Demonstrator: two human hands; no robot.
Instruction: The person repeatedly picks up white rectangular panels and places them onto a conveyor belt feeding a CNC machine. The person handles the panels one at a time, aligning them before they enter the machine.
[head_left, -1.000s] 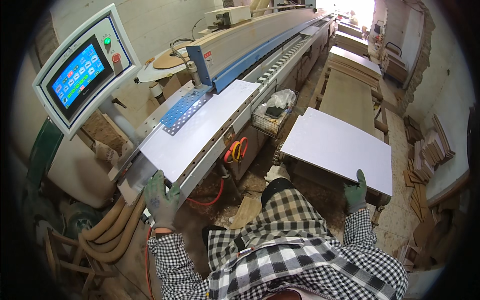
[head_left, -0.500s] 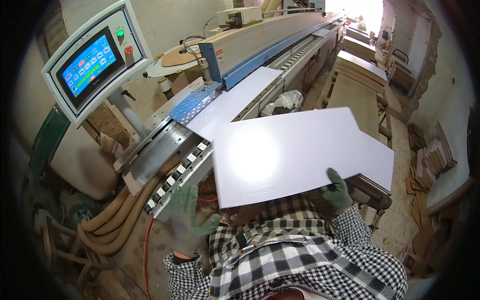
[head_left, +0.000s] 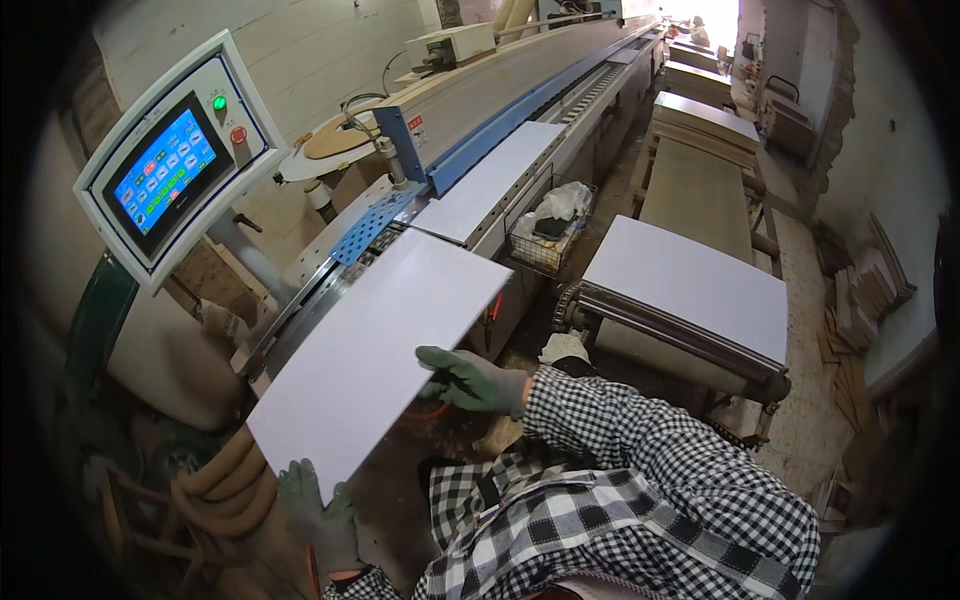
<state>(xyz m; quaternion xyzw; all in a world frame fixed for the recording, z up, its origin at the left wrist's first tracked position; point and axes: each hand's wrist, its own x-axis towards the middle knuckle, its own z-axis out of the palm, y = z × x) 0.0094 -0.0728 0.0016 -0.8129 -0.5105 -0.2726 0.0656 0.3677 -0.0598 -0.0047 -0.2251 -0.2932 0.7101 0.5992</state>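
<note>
A white rectangular panel [head_left: 380, 340] lies slantwise over the infeed end of a long edge-banding machine [head_left: 420, 130]. At the panel's near left corner is my left hand [head_left: 322, 515], in a green and grey work glove, fingers and thumb about the edge. My right hand [head_left: 470, 380], gloved alike, grips the right-hand edge with the thumb on top; its other fingers are partly hidden beneath. Ahead of this panel, a second white panel [head_left: 490, 185] rests along the machine's track, close to the blue guard plate [head_left: 375, 220].
A control screen on a stand [head_left: 170, 160] rises at left. To the right, a roller conveyor [head_left: 680, 345] bears another white panel [head_left: 690, 280], with stacked boards [head_left: 705, 125] beyond. A wire basket [head_left: 545, 240] hangs beside the machine. Brown hoses [head_left: 230, 480] curve below left.
The held panel has swung left from over the conveyor onto the machine's infeed. My left hand, open before, now holds its near corner. The view has shifted slightly.
</note>
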